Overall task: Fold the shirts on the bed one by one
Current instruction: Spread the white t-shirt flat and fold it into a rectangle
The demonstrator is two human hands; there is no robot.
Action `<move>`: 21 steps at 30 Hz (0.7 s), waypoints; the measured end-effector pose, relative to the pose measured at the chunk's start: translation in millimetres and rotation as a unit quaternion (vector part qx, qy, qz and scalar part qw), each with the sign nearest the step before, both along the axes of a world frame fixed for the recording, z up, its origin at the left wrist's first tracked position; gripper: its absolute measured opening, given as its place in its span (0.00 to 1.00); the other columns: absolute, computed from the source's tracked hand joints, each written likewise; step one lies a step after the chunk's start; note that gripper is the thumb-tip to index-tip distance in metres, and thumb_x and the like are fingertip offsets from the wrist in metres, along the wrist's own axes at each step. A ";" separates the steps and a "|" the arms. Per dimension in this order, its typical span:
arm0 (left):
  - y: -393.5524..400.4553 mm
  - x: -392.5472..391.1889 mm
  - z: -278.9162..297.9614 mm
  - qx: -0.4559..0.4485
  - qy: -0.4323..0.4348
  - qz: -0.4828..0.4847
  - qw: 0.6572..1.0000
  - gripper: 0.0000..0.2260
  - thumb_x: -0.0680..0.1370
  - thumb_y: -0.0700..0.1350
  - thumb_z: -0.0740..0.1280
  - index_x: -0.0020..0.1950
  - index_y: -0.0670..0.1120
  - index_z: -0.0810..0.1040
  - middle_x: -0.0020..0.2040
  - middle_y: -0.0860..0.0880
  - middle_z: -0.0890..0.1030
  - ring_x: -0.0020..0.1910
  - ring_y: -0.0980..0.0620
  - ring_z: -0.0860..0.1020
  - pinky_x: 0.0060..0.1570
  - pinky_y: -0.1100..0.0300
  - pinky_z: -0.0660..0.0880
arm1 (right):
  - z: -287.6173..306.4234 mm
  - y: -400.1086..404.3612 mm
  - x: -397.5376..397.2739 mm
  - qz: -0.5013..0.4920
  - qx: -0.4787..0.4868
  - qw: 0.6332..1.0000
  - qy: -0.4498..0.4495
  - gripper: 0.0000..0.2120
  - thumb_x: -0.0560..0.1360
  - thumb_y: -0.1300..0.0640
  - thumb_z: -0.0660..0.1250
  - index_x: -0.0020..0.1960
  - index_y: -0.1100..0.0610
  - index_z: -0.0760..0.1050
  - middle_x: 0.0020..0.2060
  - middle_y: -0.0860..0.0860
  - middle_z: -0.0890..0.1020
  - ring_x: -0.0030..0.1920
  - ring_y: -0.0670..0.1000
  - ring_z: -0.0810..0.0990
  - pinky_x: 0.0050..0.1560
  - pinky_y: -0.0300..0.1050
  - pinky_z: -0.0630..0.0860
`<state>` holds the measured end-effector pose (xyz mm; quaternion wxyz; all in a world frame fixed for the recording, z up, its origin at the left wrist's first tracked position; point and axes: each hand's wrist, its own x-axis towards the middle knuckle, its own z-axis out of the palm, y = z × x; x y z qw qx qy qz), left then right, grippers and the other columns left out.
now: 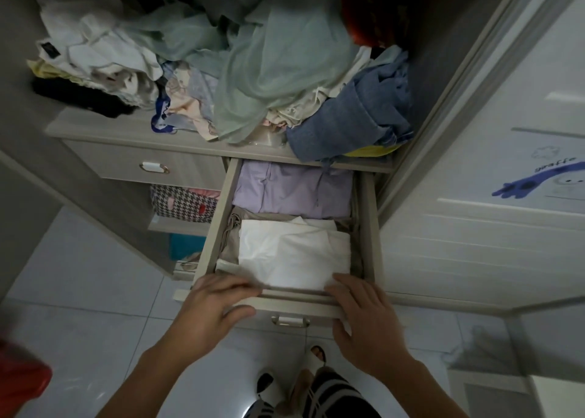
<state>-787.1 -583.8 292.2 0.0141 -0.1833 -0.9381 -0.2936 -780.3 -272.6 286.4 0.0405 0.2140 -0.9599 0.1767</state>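
A folded white shirt lies flat atop clothes in the open drawer.

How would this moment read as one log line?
left hand: on open drawer front | right hand: same | folded white shirt: inside

A white folded shirt lies beside a lilac garment in a pale grey drawer. Above sit mint-green fabric and blue denim; a black-and-white houndstooth bag stands left.
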 end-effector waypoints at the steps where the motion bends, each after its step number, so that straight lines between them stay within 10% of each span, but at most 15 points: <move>1: 2.9 -4.9 -3.4 0.000 0.034 0.003 0.999 0.17 0.76 0.63 0.62 0.58 0.58 0.83 0.56 0.61 0.79 0.56 0.58 0.74 0.56 0.57 0.67 | -4.7 -0.7 -4.3 -0.009 -0.010 0.999 0.038 0.20 0.66 0.55 0.70 0.58 0.53 0.78 0.61 0.51 0.76 0.61 0.54 0.74 0.66 0.54 0.69; 7: 35.0 -38.9 -13.7 -0.004 0.114 0.179 0.977 0.10 0.76 0.56 0.64 0.50 0.53 0.80 0.45 0.54 0.74 0.46 0.51 0.72 0.46 0.52 0.68 | -13.7 -13.2 -39.4 -0.110 -0.016 0.984 0.139 0.08 0.70 0.60 0.61 0.41 0.53 0.79 0.41 0.51 0.79 0.41 0.57 0.75 0.47 0.49 0.63; 14: 45.8 -70.7 -49.7 -0.029 0.071 0.155 0.985 0.32 0.73 0.39 0.66 0.77 0.51 0.64 0.78 0.49 0.61 0.70 0.45 0.67 0.64 0.56 0.71 | -40.2 -32.4 -57.3 -0.148 0.016 0.988 0.044 0.40 0.59 0.51 0.69 0.71 0.60 0.72 0.68 0.61 0.72 0.69 0.65 0.68 0.70 0.62 0.59; 21: 32.0 -139.8 -55.9 -0.118 0.021 0.192 0.974 0.42 0.70 0.41 0.72 0.80 0.56 0.56 0.81 0.40 0.44 0.75 0.33 0.56 0.67 0.37 0.68 | -49.5 -35.0 -119.9 -0.165 0.049 0.983 -0.064 0.55 0.57 0.50 0.74 0.79 0.63 0.54 0.77 0.66 0.55 0.77 0.69 0.53 0.71 0.67 0.61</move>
